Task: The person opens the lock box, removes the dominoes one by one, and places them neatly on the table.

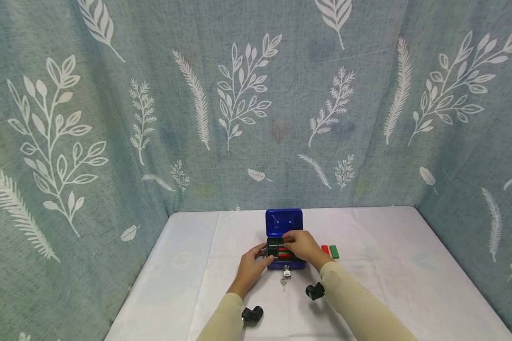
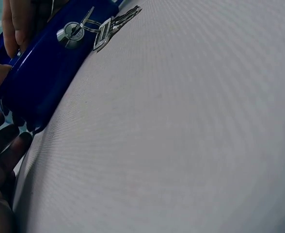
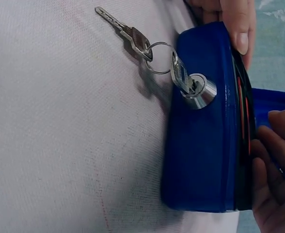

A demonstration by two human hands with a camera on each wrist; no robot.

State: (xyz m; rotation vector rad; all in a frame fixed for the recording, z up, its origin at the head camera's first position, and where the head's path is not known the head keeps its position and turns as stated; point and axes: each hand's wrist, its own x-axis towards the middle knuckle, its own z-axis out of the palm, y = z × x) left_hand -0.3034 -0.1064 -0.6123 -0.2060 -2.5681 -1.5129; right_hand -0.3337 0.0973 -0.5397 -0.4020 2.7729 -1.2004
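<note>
A blue metal cash box point(image 1: 297, 265) stands on the table with its lid point(image 1: 284, 222) raised at the back. Inside is a black compartment tray point(image 1: 272, 243) with red and green strips point(image 1: 285, 254) in it. My left hand point(image 1: 249, 269) grips the box's left side, thumb over the front rim and fingers along the wall. Over the tray, my right hand point(image 1: 304, 246) reaches in with bent fingers near the back; I cannot tell if they pinch anything. A key sits in the silver lock point(image 3: 200, 92), with a second key point(image 3: 128, 34) hanging from its ring.
A red block point(image 1: 325, 249) and a green block point(image 1: 334, 251) lie on the white-covered table point(image 1: 379, 284), just right of the box. A grey-green leaf-patterned curtain point(image 1: 247, 175) hangs behind and along both sides.
</note>
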